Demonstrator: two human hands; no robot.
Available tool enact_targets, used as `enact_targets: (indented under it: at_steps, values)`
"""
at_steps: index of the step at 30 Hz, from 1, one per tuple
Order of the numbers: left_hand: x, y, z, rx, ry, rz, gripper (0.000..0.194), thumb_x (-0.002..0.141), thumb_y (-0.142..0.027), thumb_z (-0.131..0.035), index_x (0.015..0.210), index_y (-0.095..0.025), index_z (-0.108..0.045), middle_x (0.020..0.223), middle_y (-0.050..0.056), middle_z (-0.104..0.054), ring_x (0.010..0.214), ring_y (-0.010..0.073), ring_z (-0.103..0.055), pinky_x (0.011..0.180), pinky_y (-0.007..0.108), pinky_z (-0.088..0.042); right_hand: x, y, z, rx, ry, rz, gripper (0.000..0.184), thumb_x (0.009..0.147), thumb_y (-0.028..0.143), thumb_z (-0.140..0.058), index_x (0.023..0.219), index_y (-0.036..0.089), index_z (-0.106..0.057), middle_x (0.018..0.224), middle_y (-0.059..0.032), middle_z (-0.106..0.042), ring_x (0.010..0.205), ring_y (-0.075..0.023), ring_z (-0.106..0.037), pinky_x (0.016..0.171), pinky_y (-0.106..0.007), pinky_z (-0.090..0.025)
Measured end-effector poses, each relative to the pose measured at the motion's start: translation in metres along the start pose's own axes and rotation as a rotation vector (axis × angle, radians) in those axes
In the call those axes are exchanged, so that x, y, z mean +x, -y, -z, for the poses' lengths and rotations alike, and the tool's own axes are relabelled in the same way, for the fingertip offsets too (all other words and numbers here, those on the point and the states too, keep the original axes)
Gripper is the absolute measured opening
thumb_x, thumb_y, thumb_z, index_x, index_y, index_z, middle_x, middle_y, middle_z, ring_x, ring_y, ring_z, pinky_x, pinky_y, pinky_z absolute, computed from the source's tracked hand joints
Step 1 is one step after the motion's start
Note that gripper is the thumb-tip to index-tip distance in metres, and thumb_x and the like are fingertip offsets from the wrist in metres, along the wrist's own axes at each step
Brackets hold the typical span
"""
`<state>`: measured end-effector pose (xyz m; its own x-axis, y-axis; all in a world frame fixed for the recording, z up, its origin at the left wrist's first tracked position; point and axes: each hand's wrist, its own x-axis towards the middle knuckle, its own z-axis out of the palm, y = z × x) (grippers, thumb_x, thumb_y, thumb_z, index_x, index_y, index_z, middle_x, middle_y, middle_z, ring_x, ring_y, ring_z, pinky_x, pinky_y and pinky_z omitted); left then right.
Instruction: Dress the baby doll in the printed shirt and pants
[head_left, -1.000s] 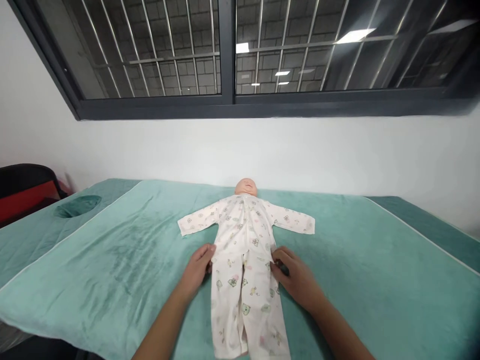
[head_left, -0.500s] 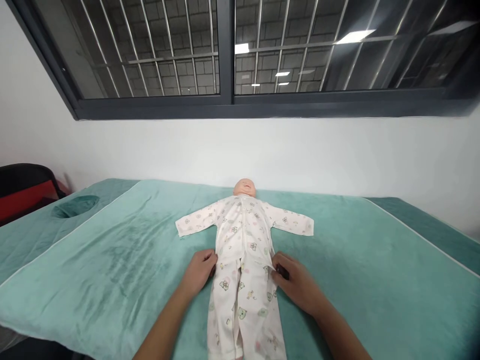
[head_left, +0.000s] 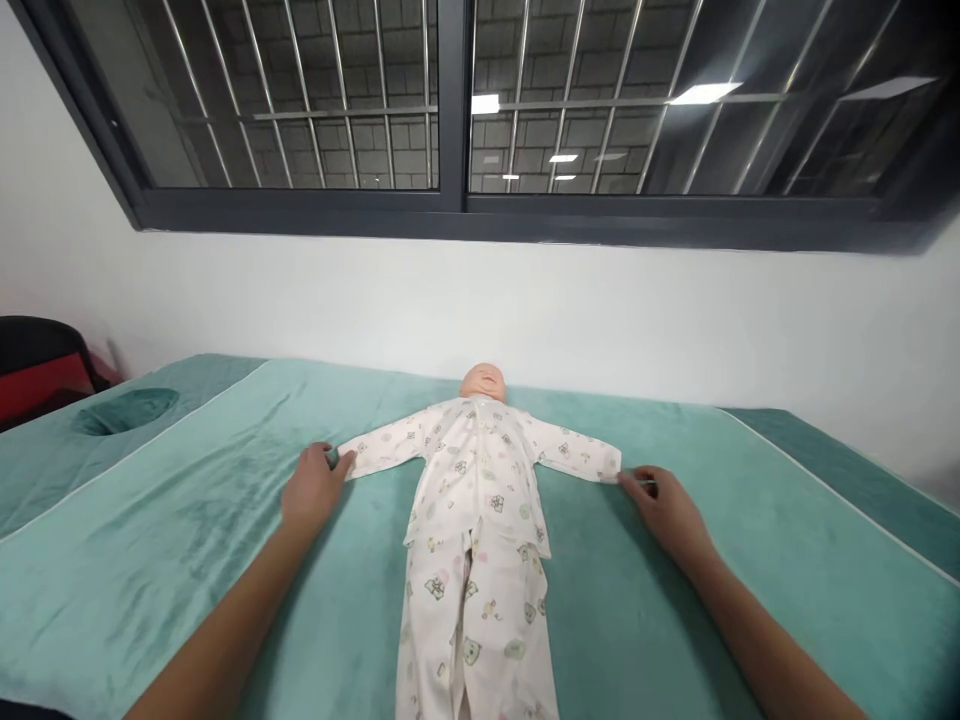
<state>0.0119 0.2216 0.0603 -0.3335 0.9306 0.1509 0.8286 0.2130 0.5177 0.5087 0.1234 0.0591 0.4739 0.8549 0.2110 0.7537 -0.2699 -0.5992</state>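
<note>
A baby doll point(head_left: 484, 381) lies on its back, arms spread, in a white printed pajama top point(head_left: 476, 470) and matching pants point(head_left: 487, 630). The hem of the top lies over the waist of the pants. My left hand point(head_left: 313, 487) is at the end of the sleeve on the left, thumb and finger closed on its cuff. On the other side my right hand point(head_left: 671, 515) pinches the lower corner of the opposite cuff. Both sleeves stretch outward, nearly straight. No doll hands show at the cuffs, and the feet are out of frame.
A green cover point(head_left: 187, 560) with some wrinkles lies under the doll, over a bed with a face hole point(head_left: 127, 411) at the left. Behind stand a white wall point(head_left: 600, 310) and a barred window point(head_left: 457, 205). A red and black chair point(head_left: 45, 370) is at the far left.
Both hands have moved from the sides of the doll's waist up and outward to the sleeve cuffs. The top's hem now spreads wider over the pants.
</note>
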Motion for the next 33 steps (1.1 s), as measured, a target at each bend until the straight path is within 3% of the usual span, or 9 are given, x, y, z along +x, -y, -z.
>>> enact_targets:
  at_steps: [3, 7, 12, 17, 22, 26, 29, 30, 33]
  values:
    - [0.011, 0.006, -0.002, 0.084, 0.084, -0.038, 0.048, 0.087, -0.056, -0.040, 0.115, -0.021, -0.055, 0.104, 0.012, -0.070, 0.094, 0.0316, -0.064, 0.068, 0.034, -0.042, 0.025, -0.009, 0.002, -0.107, 0.048, -0.069, 0.050, 0.080, 0.066, -0.046, 0.095, 0.020, -0.061, 0.098, -0.0071, -0.067, 0.084, -0.0232, -0.061, 0.069, -0.032, -0.043]
    - [0.020, 0.005, -0.009, 0.042, 0.070, -0.154, 0.033, 0.087, -0.042, -0.043, 0.109, -0.025, -0.060, 0.090, 0.004, -0.071, 0.083, 0.0242, -0.064, 0.063, 0.028, -0.037, 0.043, -0.004, -0.005, -0.248, 0.168, 0.026, 0.042, 0.084, 0.062, -0.042, 0.078, 0.023, -0.059, 0.080, -0.0017, -0.065, 0.074, -0.0199, -0.057, 0.061, -0.028, -0.036]
    - [0.043, 0.006, -0.013, -0.022, -0.020, -0.160, 0.028, 0.088, -0.033, -0.041, 0.108, -0.025, -0.058, 0.079, 0.000, -0.067, 0.073, 0.0167, -0.061, 0.061, 0.024, -0.037, 0.070, -0.007, -0.017, -0.199, 0.081, 0.020, 0.037, 0.085, 0.054, -0.041, 0.079, 0.021, -0.057, 0.079, -0.0038, -0.064, 0.073, -0.0189, -0.055, 0.062, -0.027, -0.036]
    - [0.063, 0.004, -0.019, -0.045, -0.150, -0.070, 0.030, 0.090, -0.034, -0.038, 0.113, -0.022, -0.054, 0.090, 0.004, -0.068, 0.081, 0.0181, -0.061, 0.062, 0.024, -0.038, 0.084, -0.013, -0.023, -0.180, -0.014, -0.047, 0.038, 0.084, 0.053, -0.042, 0.088, 0.020, -0.061, 0.088, -0.0072, -0.066, 0.077, -0.0206, -0.056, 0.064, -0.028, -0.037]
    - [0.071, -0.001, -0.023, -0.017, -0.131, -0.026, 0.030, 0.089, -0.034, -0.041, 0.112, -0.023, -0.056, 0.096, 0.007, -0.070, 0.086, 0.0231, -0.062, 0.063, 0.027, -0.037, 0.078, -0.011, -0.024, -0.213, -0.031, -0.051, 0.038, 0.086, 0.051, -0.042, 0.090, 0.019, -0.063, 0.090, -0.0088, -0.066, 0.078, -0.0209, -0.056, 0.065, -0.029, -0.036]
    - [0.067, -0.005, -0.020, -0.003, -0.052, -0.037, 0.023, 0.083, -0.031, -0.049, 0.101, -0.024, -0.061, 0.089, 0.006, -0.071, 0.085, 0.0257, -0.062, 0.065, 0.029, -0.036, 0.054, 0.011, -0.023, -0.181, -0.142, 0.065, 0.038, 0.086, 0.049, -0.045, 0.103, 0.019, -0.060, 0.106, -0.0096, -0.061, 0.081, -0.0190, -0.057, 0.067, -0.029, -0.039]
    - [0.062, -0.007, -0.017, -0.024, -0.030, -0.047, 0.019, 0.080, -0.029, -0.051, 0.093, -0.024, -0.063, 0.083, 0.005, -0.070, 0.083, 0.0259, -0.062, 0.065, 0.030, -0.036, 0.003, 0.041, -0.020, 0.032, -0.187, 0.131, 0.044, 0.082, 0.052, -0.053, 0.108, 0.017, -0.054, 0.103, -0.0093, -0.059, 0.078, -0.0170, -0.057, 0.071, -0.029, -0.043]
    - [0.061, -0.007, -0.016, -0.037, -0.034, -0.044, 0.019, 0.080, -0.029, -0.051, 0.093, -0.024, -0.063, 0.082, 0.005, -0.070, 0.083, 0.0258, -0.062, 0.065, 0.030, -0.036, -0.022, 0.051, -0.019, 0.121, -0.100, 0.155, 0.039, 0.084, 0.053, -0.051, 0.100, 0.017, -0.054, 0.093, -0.0073, -0.060, 0.075, -0.0166, -0.056, 0.070, -0.028, -0.043]
    - [0.058, -0.009, -0.011, -0.097, -0.061, -0.034, 0.022, 0.080, -0.030, -0.049, 0.095, -0.023, -0.063, 0.079, 0.005, -0.067, 0.078, 0.0238, -0.060, 0.063, 0.028, -0.036, -0.114, 0.070, -0.023, 0.275, 0.426, 0.340, 0.032, 0.093, 0.049, -0.042, 0.085, 0.020, -0.053, 0.080, -0.0034, -0.059, 0.073, -0.0151, -0.055, 0.066, -0.025, -0.044]
